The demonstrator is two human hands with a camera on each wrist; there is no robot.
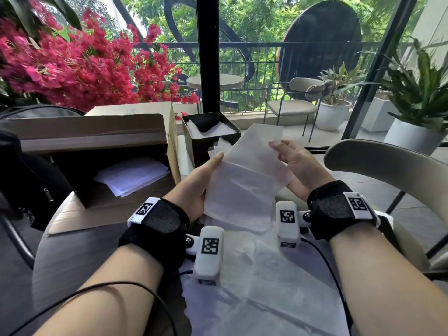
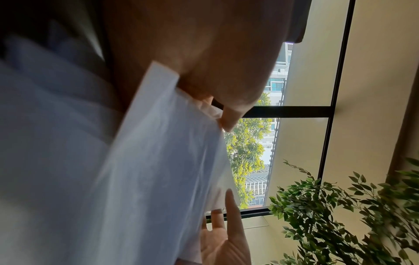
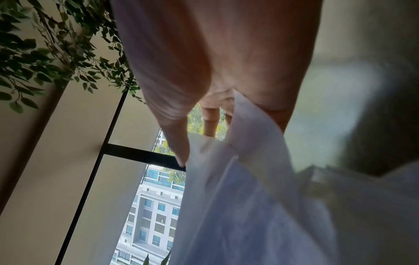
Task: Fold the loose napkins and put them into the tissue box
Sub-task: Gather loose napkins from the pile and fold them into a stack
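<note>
Looking down from the head view, a dark square tissue box (image 1: 210,137) stands open-topped at the far side of the table (image 1: 80,248), with white folded napkins lying inside it and one edge poking over its near wall. Left of it, a cardboard box (image 1: 97,141) lies on its side, opening toward the person, holding a flat stack of white sheets (image 1: 132,175). Both hands lift a long white napkin (image 1: 244,180) just in front of the tissue box: the left hand (image 1: 197,183) grips its left edge, thumb on top, and the right hand (image 1: 297,166) holds the right edge with fingers loosely curled. More loose napkins (image 1: 261,287) cover the near table, reaching its front edge. Free tabletop shows only at the left.

From the left wrist, the thumb pinches the napkin (image 2: 158,152) edge; the right hand's (image 2: 224,238) fingers spread beyond it.

From the right wrist, fingers (image 3: 211,122) and thumb close on the blurred napkin (image 3: 238,206).
</note>
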